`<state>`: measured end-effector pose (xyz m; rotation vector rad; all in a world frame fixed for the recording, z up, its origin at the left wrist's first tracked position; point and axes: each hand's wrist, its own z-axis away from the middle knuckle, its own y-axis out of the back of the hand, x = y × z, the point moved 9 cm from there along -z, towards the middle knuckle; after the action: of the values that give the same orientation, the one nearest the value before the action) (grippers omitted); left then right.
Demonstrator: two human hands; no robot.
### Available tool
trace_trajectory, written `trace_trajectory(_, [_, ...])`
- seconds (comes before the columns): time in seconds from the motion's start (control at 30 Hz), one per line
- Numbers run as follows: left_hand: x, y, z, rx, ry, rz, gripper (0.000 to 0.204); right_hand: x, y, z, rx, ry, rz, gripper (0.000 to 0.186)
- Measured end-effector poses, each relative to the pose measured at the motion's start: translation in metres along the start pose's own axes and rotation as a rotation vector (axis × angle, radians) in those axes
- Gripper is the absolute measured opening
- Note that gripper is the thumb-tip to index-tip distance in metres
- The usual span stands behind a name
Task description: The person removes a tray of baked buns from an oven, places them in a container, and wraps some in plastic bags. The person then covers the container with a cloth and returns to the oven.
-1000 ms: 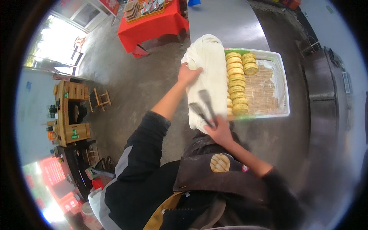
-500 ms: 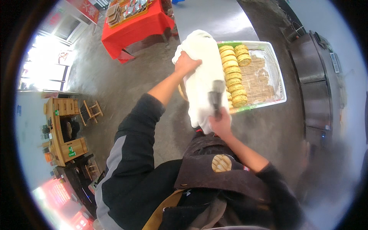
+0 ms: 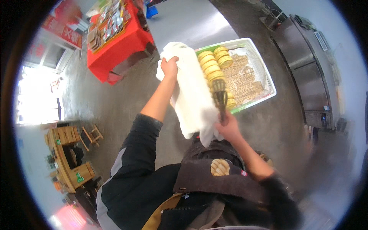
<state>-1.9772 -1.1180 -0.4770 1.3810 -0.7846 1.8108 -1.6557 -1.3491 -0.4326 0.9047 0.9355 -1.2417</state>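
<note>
A long white cloth (image 3: 189,92) lies in front of me, draped over something hidden beneath it. Its far left end is gripped by my left hand (image 3: 169,68). My right hand (image 3: 229,128) is closed around the handle of a dark slotted spatula (image 3: 219,94) and also touches the near right corner of the cloth. The spatula's blade points away from me, above a row of round yellow flatbreads (image 3: 211,69). These stand on edge in a white tray (image 3: 273,82) lined with a straw-coloured mat (image 3: 243,76). The cloth hides part of the tray's left side.
Beyond the tray stretches a grey metal tabletop (image 3: 188,21). A red-covered table (image 3: 111,57) with packaged goods stands far left. To the right is a steel refrigerator (image 3: 303,73). Wooden furniture (image 3: 78,172) and a small stool (image 3: 91,137) are on the left.
My right hand has moved the spatula off the cloth toward the breads, and the cloth's near corner has swung right. My left hand keeps its grip. The whole view has turned slightly.
</note>
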Motion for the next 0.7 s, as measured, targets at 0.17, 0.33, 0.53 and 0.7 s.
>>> trace_trajectory(0.17, [0.054,-0.128,0.010,0.074,-0.375,-0.145,0.034,-0.027,0.112,-0.017,0.220,0.055,0.321,0.056])
trace_trajectory(0.33, [0.029,-0.269,0.042,-0.753,-0.490,-0.238,0.061,0.000,0.254,-0.018,0.729,-0.082,0.070,0.029])
trace_trajectory(0.53, [-0.014,-0.218,0.056,-0.552,-0.775,-1.118,0.079,0.030,0.280,0.007,0.812,-0.174,0.091,0.024])
trace_trajectory(0.7, [-0.024,-0.175,0.053,-0.376,-0.653,-1.125,0.100,0.004,0.233,-0.012,0.621,-0.037,0.282,0.033])
